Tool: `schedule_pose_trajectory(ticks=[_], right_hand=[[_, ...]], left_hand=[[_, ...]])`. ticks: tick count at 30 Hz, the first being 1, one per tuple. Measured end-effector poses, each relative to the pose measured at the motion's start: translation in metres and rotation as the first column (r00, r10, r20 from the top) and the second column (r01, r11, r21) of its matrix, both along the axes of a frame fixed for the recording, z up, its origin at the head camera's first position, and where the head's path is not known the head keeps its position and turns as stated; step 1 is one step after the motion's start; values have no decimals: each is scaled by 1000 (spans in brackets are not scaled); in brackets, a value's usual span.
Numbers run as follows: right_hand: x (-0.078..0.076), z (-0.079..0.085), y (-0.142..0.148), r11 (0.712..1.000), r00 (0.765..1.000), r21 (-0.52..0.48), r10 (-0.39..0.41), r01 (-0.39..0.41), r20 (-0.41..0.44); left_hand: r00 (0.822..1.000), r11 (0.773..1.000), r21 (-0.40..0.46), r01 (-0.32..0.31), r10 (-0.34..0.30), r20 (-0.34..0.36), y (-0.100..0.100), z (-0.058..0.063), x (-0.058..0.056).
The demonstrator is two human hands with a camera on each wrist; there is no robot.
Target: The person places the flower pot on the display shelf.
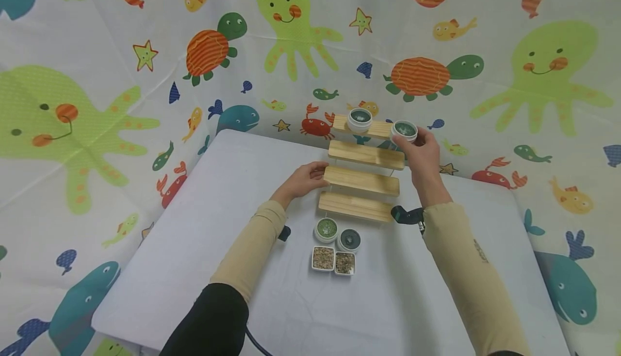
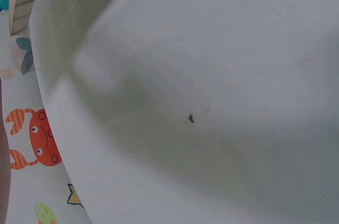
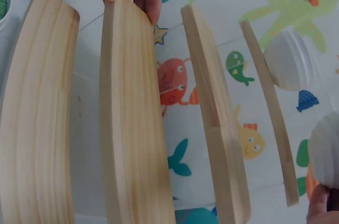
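A tiered stand with several wooden shelf boards (image 1: pixel 366 153) stands at the back of the table. My left hand (image 1: pixel 302 180) grips the left end of the second board from the bottom (image 3: pixel 132 107), thumb on one face, fingers behind. My right hand (image 1: pixel 427 159) holds a small white pot (image 1: pixel 404 129) with a dark green top at the right end of the top board (image 1: pixel 378 128). In the right wrist view this pot (image 3: pixel 326 152) appears apart from the board. Another white pot (image 1: pixel 359 120) stands on the top board's left part.
In front of the stand are a round pot with a green top (image 1: pixel 326 229), one with a dark top (image 1: pixel 349 240), and two square white dishes (image 1: pixel 323 259) of brownish grains. Behind the white table (image 1: pixel 218 205) hangs a sea-animal printed cloth (image 1: pixel 310 91).
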State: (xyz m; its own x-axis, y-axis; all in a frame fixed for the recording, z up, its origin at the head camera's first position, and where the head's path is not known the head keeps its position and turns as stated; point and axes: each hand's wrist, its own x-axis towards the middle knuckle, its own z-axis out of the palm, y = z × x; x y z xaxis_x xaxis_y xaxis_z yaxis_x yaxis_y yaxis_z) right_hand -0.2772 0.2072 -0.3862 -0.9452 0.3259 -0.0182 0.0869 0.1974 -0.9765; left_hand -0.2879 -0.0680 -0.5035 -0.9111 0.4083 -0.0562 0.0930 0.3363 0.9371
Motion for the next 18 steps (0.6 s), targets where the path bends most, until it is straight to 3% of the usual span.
schedule_pose_trajectory(ticks=[12, 15, 18], right_hand=[[-9, 0, -6, 1000, 1000, -12, -1, 1, 17], [-11, 0, -8, 1000, 1000, 5, 0, 0, 26], [-13, 0, -8, 1000, 1000, 15, 7, -7, 23]], left_hand=[[1000, 1000, -4, -3, 3, 4, 1, -3, -2], [1000, 1000, 9, 22, -22, 20, -1, 6, 2], [1000, 1000, 8, 23, -23, 17, -1, 8, 2]])
